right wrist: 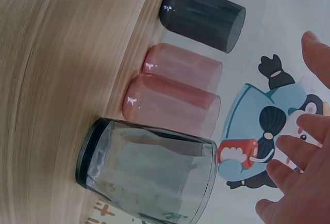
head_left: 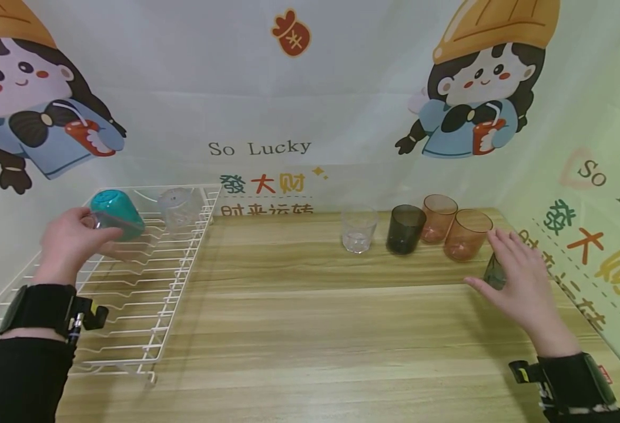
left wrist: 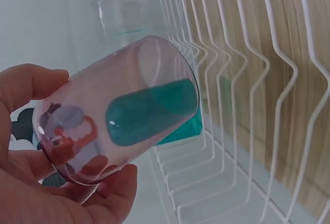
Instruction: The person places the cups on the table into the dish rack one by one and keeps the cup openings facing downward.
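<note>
My left hand [head_left: 71,238] grips a clear, pink-tinted cup [left wrist: 95,95] by its base end, with the rim tilted down over the white wire rack [head_left: 168,314]. Just behind that cup a teal cup [head_left: 116,207] lies tipped on the rack, and a clear cup [head_left: 176,207] stands upside down beside it. On the right, my right hand [head_left: 521,282] has its fingers spread and holds nothing. It is nearest to a grey-green glass [right wrist: 149,167], which stands upright on the table and is partly hidden by the hand in the head view.
Along the back of the wooden table [head_left: 336,335] stand a clear glass [head_left: 359,232], a dark grey cup [head_left: 406,230] and two amber-pink cups [head_left: 467,236]. A printed cloth [head_left: 352,117] hangs behind them and along the right side.
</note>
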### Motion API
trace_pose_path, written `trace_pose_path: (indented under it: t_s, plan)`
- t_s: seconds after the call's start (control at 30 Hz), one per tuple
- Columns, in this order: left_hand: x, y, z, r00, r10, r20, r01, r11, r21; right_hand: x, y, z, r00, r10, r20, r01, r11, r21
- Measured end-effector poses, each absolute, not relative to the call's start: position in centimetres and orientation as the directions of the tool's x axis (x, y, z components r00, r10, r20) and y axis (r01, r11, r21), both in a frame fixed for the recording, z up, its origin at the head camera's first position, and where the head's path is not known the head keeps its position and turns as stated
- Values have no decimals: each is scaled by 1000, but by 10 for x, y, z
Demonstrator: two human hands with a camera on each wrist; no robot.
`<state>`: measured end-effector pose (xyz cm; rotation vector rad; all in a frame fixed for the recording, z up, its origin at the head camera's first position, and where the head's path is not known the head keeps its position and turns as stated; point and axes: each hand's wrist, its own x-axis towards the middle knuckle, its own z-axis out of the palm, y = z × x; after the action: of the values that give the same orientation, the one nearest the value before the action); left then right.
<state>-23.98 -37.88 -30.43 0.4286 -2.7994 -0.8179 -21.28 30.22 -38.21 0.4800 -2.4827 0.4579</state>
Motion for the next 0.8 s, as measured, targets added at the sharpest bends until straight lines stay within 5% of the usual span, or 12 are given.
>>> trace_pose_path:
  t_s: [0.3, 0.8]
  plan:
    - [-250, -394, -316, -905, -417, 87, -333, 819, 467, -211, 309, -384, -764, -234, 602, -430, 880, -204]
    - [-251, -400, -322, -894, -396, 211, -297, 875, 383, -213, 313, -385, -770, -231, 594, -421, 884, -202]
